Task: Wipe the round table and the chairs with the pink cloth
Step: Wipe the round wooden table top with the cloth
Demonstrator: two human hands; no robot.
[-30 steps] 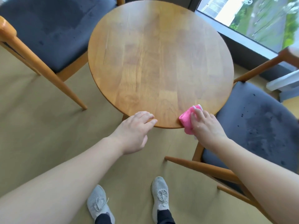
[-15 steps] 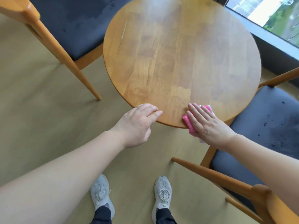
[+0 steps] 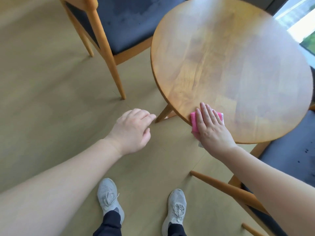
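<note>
The round wooden table [image 3: 230,65] fills the upper right. My right hand [image 3: 211,126] lies flat with straight fingers on the pink cloth [image 3: 194,122], pressing it onto the table's near edge; part of the cloth hangs over the rim. My left hand [image 3: 132,130] hovers off the table over the floor, fingers loosely curled and holding nothing. One wooden chair with a dark blue seat [image 3: 133,23] stands at the upper left. A second chair [image 3: 288,159] stands at the right, its seat partly under the table.
A tan floor [image 3: 51,99] spreads to the left and below. My two grey shoes [image 3: 109,196] stand near the bottom. One table leg [image 3: 164,113] slants down below the rim. A window [image 3: 300,19] lies at the top right.
My right hand slid the cloth leftward along the table's near edge. My left hand came off the table rim and now hangs over the floor. The view shifted left.
</note>
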